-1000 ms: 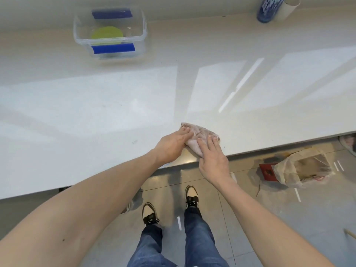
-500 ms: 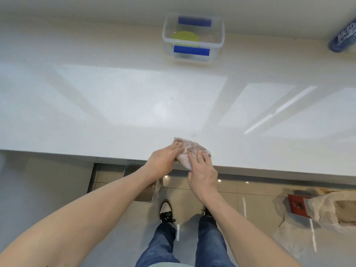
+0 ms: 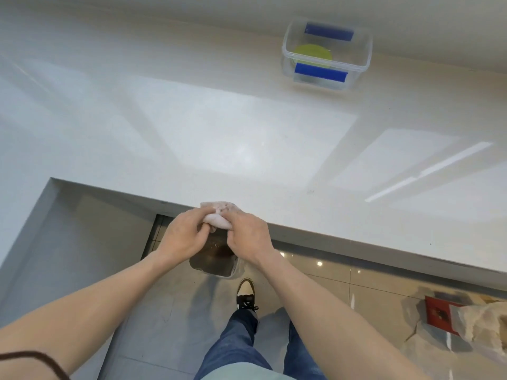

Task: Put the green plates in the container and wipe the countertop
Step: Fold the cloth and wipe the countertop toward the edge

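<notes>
Cloth (image 3: 218, 215) pulled off countertop (image 3: 247, 149) edge | bunched between both hands' fingers (image 3: 201, 229)

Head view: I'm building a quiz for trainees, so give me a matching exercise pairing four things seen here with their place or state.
Things:
1. green plate
2. cloth
3. container
4. bin

Places or states:
A. on the floor below the countertop edge, under the hands
B. bunched between left hand and right hand at the counter's front edge
C. clear, lidless, at the far side of the counter
D. lying inside the clear box

Pairs: 1-D, 2-B, 3-C, 4-A
</notes>
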